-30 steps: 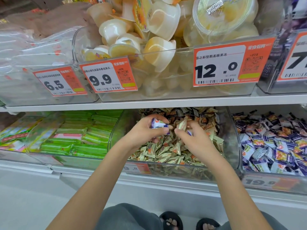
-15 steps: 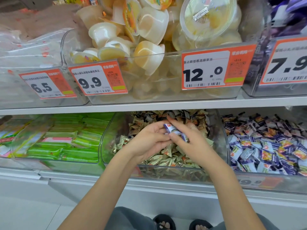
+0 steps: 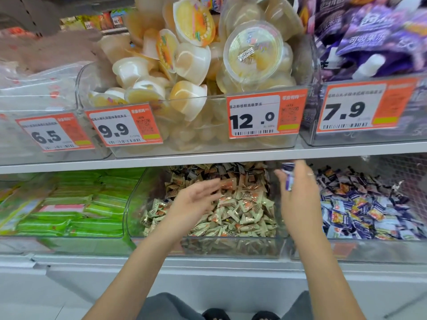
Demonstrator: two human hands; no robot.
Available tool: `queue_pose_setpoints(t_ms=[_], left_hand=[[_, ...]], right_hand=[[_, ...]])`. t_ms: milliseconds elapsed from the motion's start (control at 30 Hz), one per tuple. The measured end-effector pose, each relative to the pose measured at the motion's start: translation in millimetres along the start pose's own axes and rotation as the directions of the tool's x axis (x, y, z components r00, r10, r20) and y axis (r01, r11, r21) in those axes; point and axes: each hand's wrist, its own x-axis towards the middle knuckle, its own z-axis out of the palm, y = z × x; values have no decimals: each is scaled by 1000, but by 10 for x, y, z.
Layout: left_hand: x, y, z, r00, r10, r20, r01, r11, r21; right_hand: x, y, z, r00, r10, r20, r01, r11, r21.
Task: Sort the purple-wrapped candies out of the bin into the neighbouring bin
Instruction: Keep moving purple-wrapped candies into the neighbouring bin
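Note:
The middle clear bin on the lower shelf holds a heap of beige and brown wrapped candies. To its right, a second clear bin is filled with purple and white wrapped candies. My right hand is raised over the wall between the two bins and holds purple-wrapped candies in its fingers. My left hand hovers over the beige heap with fingers stretched out and nothing in it.
A bin of green packets stands on the left. The shelf edge above hangs close over the bins, carrying jelly cup bins and orange price tags. Purple pouches sit at the upper right.
The hands were together over the middle bin with the purple candies between them. My right hand has carried the candies rightward toward the neighbouring bin, and my left hand has let go and spread its fingers.

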Motion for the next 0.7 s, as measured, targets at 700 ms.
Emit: queue_pose_setpoints(t_ms=[700], left_hand=[[-142, -668, -780, 879, 266, -395, -56, 881, 469]], right_hand=[[263, -868, 1709, 636, -153, 756, 349, 931, -105]])
